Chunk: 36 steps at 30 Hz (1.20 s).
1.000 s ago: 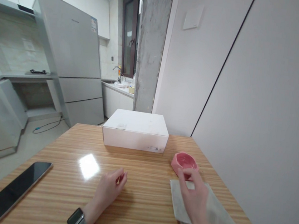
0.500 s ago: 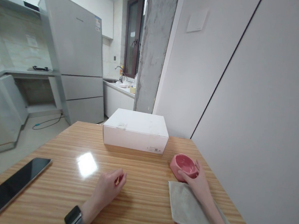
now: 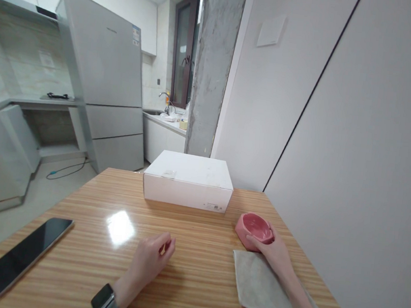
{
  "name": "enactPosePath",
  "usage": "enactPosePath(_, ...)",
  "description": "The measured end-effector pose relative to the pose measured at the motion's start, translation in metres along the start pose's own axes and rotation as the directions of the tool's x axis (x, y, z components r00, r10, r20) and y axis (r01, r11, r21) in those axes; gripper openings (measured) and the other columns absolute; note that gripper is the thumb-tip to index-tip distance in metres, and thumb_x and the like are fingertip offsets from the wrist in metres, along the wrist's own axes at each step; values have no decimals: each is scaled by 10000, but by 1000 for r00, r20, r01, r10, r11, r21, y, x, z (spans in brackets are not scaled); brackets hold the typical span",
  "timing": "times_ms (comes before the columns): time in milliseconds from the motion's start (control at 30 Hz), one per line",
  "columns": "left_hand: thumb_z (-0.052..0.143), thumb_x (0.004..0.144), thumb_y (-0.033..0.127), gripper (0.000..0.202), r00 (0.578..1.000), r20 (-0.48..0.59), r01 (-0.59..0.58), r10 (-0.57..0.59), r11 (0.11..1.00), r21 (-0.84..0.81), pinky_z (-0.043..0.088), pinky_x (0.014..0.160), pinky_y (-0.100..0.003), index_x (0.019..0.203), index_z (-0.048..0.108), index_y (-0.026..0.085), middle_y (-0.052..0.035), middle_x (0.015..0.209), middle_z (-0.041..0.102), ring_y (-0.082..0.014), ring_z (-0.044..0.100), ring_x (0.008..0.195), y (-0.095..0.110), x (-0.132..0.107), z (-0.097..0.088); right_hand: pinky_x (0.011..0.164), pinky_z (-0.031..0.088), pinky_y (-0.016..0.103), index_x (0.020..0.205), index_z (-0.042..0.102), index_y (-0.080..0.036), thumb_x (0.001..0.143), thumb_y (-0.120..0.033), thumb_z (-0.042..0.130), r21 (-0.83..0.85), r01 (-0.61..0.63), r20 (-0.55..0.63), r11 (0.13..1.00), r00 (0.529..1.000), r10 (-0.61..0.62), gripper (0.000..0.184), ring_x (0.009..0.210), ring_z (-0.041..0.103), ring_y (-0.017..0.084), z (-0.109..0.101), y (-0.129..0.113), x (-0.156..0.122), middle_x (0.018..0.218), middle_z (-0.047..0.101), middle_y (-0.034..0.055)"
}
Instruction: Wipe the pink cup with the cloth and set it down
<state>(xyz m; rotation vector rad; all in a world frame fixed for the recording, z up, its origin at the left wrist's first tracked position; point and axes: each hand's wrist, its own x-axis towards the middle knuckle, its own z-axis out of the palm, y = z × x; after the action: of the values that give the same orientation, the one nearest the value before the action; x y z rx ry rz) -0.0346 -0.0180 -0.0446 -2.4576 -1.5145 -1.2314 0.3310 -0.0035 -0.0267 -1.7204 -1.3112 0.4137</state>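
A small pink bowl (image 3: 254,226) sits on the wooden table (image 3: 192,271) at the right. My right hand (image 3: 272,251) grips its near rim, thumb on one side and fingers round the other. Just behind that hand a folded grey-green cloth (image 3: 262,291) lies flat, with my forearm across it. My left hand (image 3: 148,261) rests on the table in the middle, fingers loosely curled with nothing visible in them; a dark watch is on its wrist.
A closed white cardboard box (image 3: 189,186) stands at the table's far edge. A dark phone (image 3: 17,256) lies face up at the near left. A white wall runs close along the table's right side. A fridge and kitchen counters stand behind.
My right hand reached forward from above the cloth and closed on the pink bowl's rim. The left hand has stayed where it was.
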Motion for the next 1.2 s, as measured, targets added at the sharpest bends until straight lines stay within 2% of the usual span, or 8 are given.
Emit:
enactPosePath(300, 436, 895, 214, 314, 1000, 20, -19, 19, 1000, -20, 284, 485, -206, 582, 444, 193, 53, 504, 457, -68, 418, 449, 2, -2, 1, 799, 464, 446, 1349, 439, -192, 606, -658, 655, -306, -77, -81, 949, 995, 55, 903, 1001, 618, 361, -3, -16, -11, 1086, 668, 147)
enactPosePath(467, 447, 891, 230, 290, 999, 36, -3, 6, 996, -91, 308, 499, -217, 604, 458, 191, 44, 543, 450, -84, 425, 483, 7, 3, -2, 738, 493, 386, 1331, 455, -224, 634, -567, 688, -168, 22, -35, 986, 999, -28, 811, 914, 655, 310, -2, -47, -31, 1031, 693, 98)
enactPosePath(567, 519, 855, 274, 136, 997, 77, 42, -21, 960, -276, 408, 588, -233, 759, 558, 186, 4, 681, 531, -119, 513, 618, 17, 13, -8, 783, 501, 381, 1312, 474, -245, 602, -458, 747, -33, 97, 49, 995, 994, -96, 790, 958, 648, 298, 7, -67, -48, 1075, 686, 81)
enactPosePath(700, 620, 792, 326, 418, 959, 262, 258, -105, 704, -662, 489, 822, -331, 1189, 538, 226, -94, 1143, 588, -198, 598, 967, 30, 26, -11, 896, 484, 400, 1330, 447, -221, 571, -307, 783, 226, 165, 230, 960, 949, -217, 835, 1079, 600, 278, 30, -87, -73, 1211, 625, 83)
enactPosePath(833, 531, 851, 421, 476, 785, 606, 619, -127, 193, -762, 541, 735, -343, 1290, 480, 244, -122, 1249, 576, -226, 649, 944, 37, 31, -6, 926, 478, 402, 1337, 433, -207, 535, -221, 805, 343, 88, 331, 935, 920, -208, 884, 1099, 587, 267, 54, -101, -93, 1227, 614, 87)
enactPosePath(900, 514, 862, 427, 468, 712, 688, 699, -140, 52, -713, 552, 667, -316, 1284, 484, 228, -124, 1208, 609, -230, 659, 921, 37, 31, -4, 938, 471, 407, 1352, 416, -214, 530, -208, 809, 357, 71, 348, 931, 915, -203, 912, 1109, 581, 266, 62, -107, -98, 1235, 609, 83)
enactPosePath(1067, 604, 795, 403, 556, 618, 734, 765, -283, 0, -644, 509, 424, -252, 1292, 458, 201, -94, 938, 686, -172, 658, 572, 24, 31, 6, 1032, 380, 435, 1421, 323, -222, 637, -339, 773, 364, 100, 390, 926, 887, -249, 911, 1255, 467, 266, 61, -106, -91, 1392, 472, 109)
enactPosePath(1200, 635, 784, 371, 557, 577, 675, 748, -460, -33, -663, 532, 427, -290, 1283, 458, 199, -49, 798, 661, -156, 626, 504, 10, 33, 9, 1091, 288, 460, 1343, 454, -183, 785, -479, 592, -1, 202, 249, 979, 948, -195, 647, 1294, 419, 267, 18, -68, -67, 1393, 472, 109)
